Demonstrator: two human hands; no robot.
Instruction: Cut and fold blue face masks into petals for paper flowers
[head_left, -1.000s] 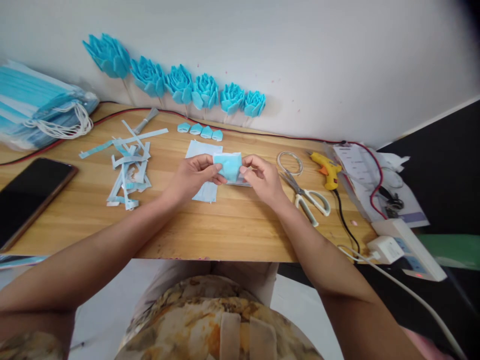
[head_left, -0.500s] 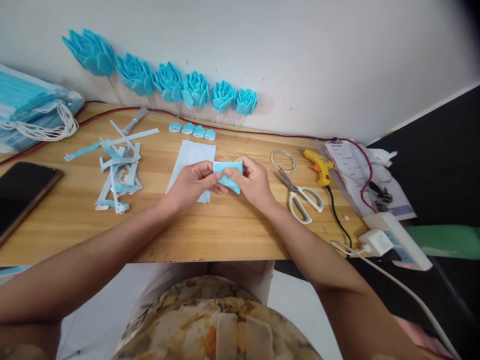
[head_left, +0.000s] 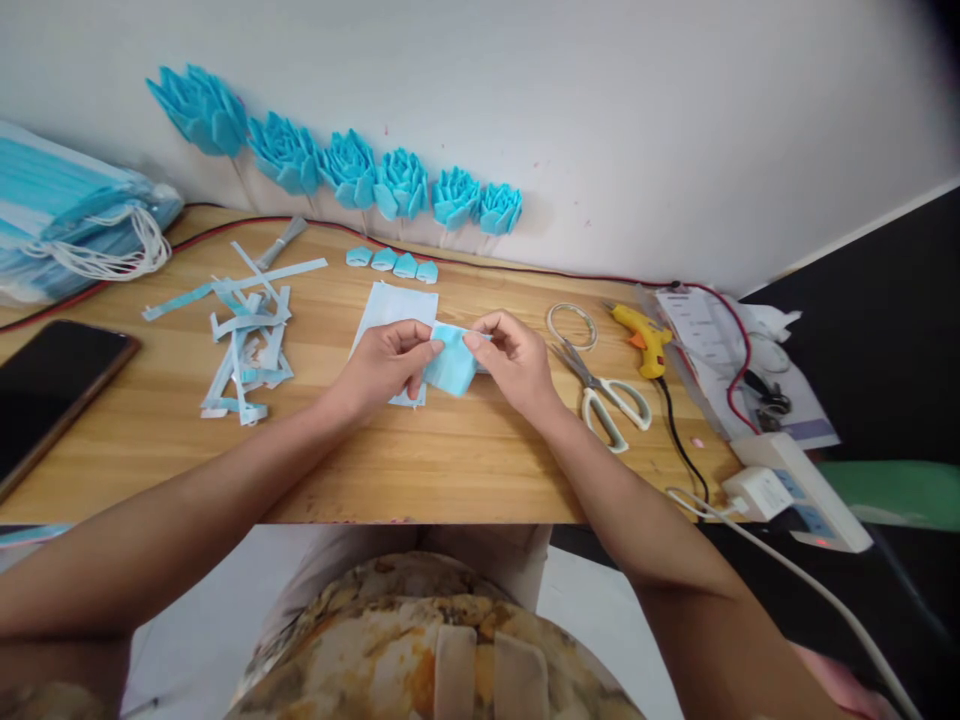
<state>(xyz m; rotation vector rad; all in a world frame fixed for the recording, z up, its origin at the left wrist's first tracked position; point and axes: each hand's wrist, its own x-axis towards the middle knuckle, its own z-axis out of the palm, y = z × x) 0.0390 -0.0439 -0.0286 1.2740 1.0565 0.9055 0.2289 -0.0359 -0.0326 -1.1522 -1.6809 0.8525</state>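
Between both hands is a small piece of light blue mask fabric [head_left: 451, 368], held above the table. My left hand [head_left: 391, 362] pinches its upper left edge with thumb and fingers. At the upper right edge, my right hand [head_left: 516, 362] grips it the same way, some fingers hidden behind. Flat on the table under my left hand lies a pale blue rectangle of mask fabric [head_left: 394, 305], partly covered. Behind it sits a row of several small folded blue petals [head_left: 405, 265].
Several blue fabric flowers [head_left: 350, 172] on sticks lean at the wall. Cut strips [head_left: 251, 340], a phone [head_left: 52, 395] and bagged masks [head_left: 82, 215] lie left. Scissors [head_left: 596, 390], a tape ring [head_left: 571, 326], a yellow glue gun [head_left: 645, 342] and a power strip [head_left: 806, 500] are right.
The blue fabric piece, folded with a slanted lower edge before, now hangs more opened out and lower. My right fingers have shifted along its top edge. The view has moved slightly left.
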